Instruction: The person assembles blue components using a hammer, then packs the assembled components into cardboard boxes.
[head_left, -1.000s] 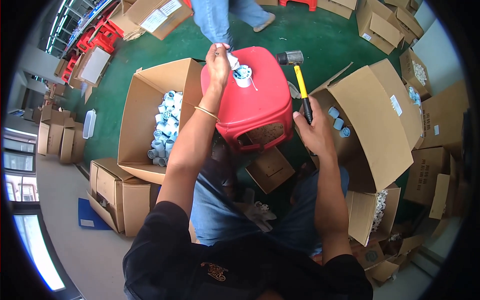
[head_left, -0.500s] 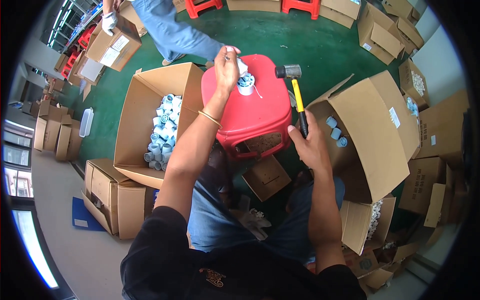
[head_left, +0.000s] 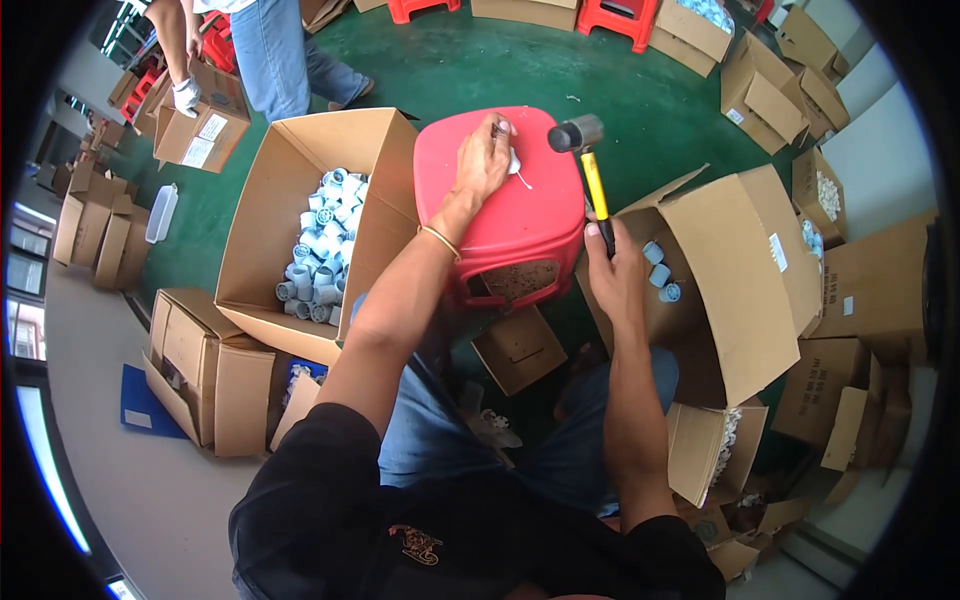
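While a white fitting (head_left: 512, 160) is pinned on the red stool (head_left: 530, 215) by the left hand (head_left: 483, 165), the hammer (head_left: 590, 170) is clasped, raised, by the right hand (head_left: 612, 270); many fittings (head_left: 315, 250) seem left.

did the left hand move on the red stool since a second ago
Yes. The left hand has come down from the stool's far edge onto its top, now covering the white part there.

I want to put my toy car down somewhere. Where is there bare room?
The near part of the red stool top, between the left hand and the stool's front edge, is bare. So is the green floor beyond the mallet. The open box of fittings is crowded.
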